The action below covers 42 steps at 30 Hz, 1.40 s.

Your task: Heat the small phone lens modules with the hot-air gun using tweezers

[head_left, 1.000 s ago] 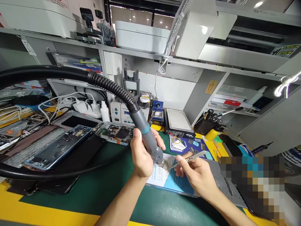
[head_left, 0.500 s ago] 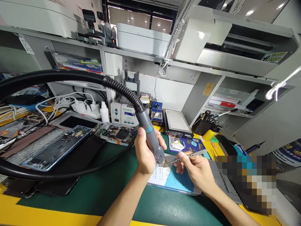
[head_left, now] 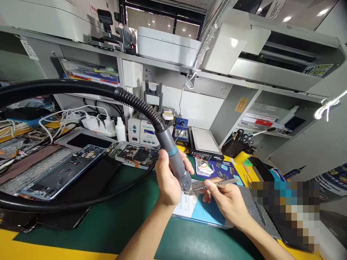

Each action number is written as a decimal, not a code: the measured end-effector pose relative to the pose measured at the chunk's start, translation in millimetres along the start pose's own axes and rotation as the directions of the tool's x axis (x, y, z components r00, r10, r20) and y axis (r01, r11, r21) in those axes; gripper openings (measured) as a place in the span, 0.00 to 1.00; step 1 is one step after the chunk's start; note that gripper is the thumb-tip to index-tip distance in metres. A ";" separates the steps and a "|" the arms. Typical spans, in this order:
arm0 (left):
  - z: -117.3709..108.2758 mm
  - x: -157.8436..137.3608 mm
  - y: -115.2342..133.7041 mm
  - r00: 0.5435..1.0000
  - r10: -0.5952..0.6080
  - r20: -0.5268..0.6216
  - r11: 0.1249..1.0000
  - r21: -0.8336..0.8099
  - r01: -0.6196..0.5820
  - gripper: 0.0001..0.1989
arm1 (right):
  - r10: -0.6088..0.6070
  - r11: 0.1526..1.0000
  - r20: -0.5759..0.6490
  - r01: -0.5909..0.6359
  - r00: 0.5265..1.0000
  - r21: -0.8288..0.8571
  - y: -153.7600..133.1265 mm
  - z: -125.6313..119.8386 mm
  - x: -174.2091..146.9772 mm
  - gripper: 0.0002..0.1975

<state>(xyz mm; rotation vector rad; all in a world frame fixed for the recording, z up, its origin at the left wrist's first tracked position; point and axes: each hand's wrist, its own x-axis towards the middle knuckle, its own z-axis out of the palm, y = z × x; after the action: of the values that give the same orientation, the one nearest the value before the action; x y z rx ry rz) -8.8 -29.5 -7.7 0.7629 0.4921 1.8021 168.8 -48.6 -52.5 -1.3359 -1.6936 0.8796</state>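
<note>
My left hand (head_left: pixel 168 180) is wrapped round a dark grey hot air gun (head_left: pixel 176 160) with a teal ring and a black hose. Its metal nozzle points down at a blue and white box (head_left: pixel 207 209) lying on the green mat. In my right hand (head_left: pixel 226 196) I grip metal tweezers (head_left: pixel 221 182), pinched between thumb and fingers. The tweezers' tip sits close beside the nozzle, over the white part of the box. A small piece under the nozzle is too hidden to make out.
On the left lie an opened blue phone frame (head_left: pixel 72 173) and a tray with a circuit board (head_left: pixel 135 155). Behind stand a white bottle (head_left: pixel 120 130), a control station (head_left: pixel 143 130) and a flat heating plate (head_left: pixel 206 142). A perforated grey mat (head_left: pixel 257 211) lies at right.
The tweezers have tilted slightly flatter, their rear end lower. The hot air gun stays over the same spot on the box. The view has shifted slightly.
</note>
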 end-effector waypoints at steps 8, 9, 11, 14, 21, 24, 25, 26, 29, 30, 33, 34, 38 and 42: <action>-0.7 2.1 3.1 1.000 -0.008 -0.017 1.000 -0.009 0.008 0.30 | -0.029 0.999 0.000 0.029 1.000 0.015 1.5 -1.7 0.6 0.27; -0.7 2.4 3.3 1.000 -0.011 -0.018 1.000 -0.014 0.010 0.30 | -0.029 0.999 0.002 0.029 1.000 0.019 2.4 -2.0 0.3 0.27; -0.9 2.7 3.2 1.000 -0.018 -0.020 1.000 -0.017 0.018 0.30 | -0.021 1.000 -0.003 0.021 1.000 0.017 3.8 -2.5 -0.4 0.25; -2.0 3.1 2.4 1.000 -0.024 -0.020 1.000 -0.017 0.023 0.30 | 0.001 1.000 -0.010 -0.001 1.000 0.001 3.2 -3.2 -1.2 0.24; -2.6 4.1 1.8 0.999 -0.030 -0.017 1.000 -0.010 0.030 0.30 | -0.030 1.000 0.011 0.030 0.999 0.002 0.2 -3.4 -1.9 0.24; -1.7 3.1 1.9 1.000 -0.023 -0.015 1.000 0.000 0.023 0.30 | -0.026 1.000 0.020 0.026 0.999 -0.002 2.0 -3.4 -2.2 0.24; -1.5 2.6 1.9 1.000 -0.021 -0.016 1.000 0.002 0.021 0.30 | -0.024 1.000 0.019 0.024 1.000 -0.003 2.3 -3.5 -2.3 0.24; -1.4 2.1 1.8 1.000 -0.022 -0.017 1.000 0.003 0.022 0.30 | -0.024 1.000 0.017 0.024 1.000 -0.001 2.3 -3.5 -2.4 0.24; -1.5 1.3 1.5 1.000 -0.023 -0.016 1.000 0.003 0.023 0.30 | -0.027 0.999 -0.013 0.027 1.000 0.026 0.2 -3.1 -2.4 0.24; -1.5 1.4 1.5 1.000 -0.025 -0.014 1.000 0.005 0.025 0.30 | -0.024 0.999 -0.041 0.026 0.999 0.042 -0.9 -2.8 -2.1 0.24; -1.4 2.8 1.8 0.999 -0.031 -0.018 1.000 0.006 0.031 0.30 | 0.012 0.997 -0.165 0.000 0.986 0.074 -3.0 -1.6 -0.1 0.24; -1.4 3.4 2.0 0.999 -0.035 -0.021 0.999 0.005 0.035 0.30 | 0.030 0.997 -0.201 -0.014 0.979 0.077 -3.1 -1.2 0.8 0.24; -2.4 5.3 2.4 0.999 -0.028 -0.033 1.000 -0.015 0.027 0.30 | 0.066 0.997 -0.199 -0.055 0.978 0.063 0.1 -1.1 2.5 0.22; -4.3 6.0 2.7 0.999 -0.033 -0.041 0.999 -0.025 0.032 0.30 | 0.026 1.000 -0.063 -0.026 0.998 0.003 3.8 -3.2 -0.4 0.22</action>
<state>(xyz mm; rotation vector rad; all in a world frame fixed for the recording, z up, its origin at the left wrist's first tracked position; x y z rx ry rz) -15.0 -24.7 -7.3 0.6979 0.5067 1.7933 173.3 -48.1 -54.5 -1.3729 -1.6306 0.8452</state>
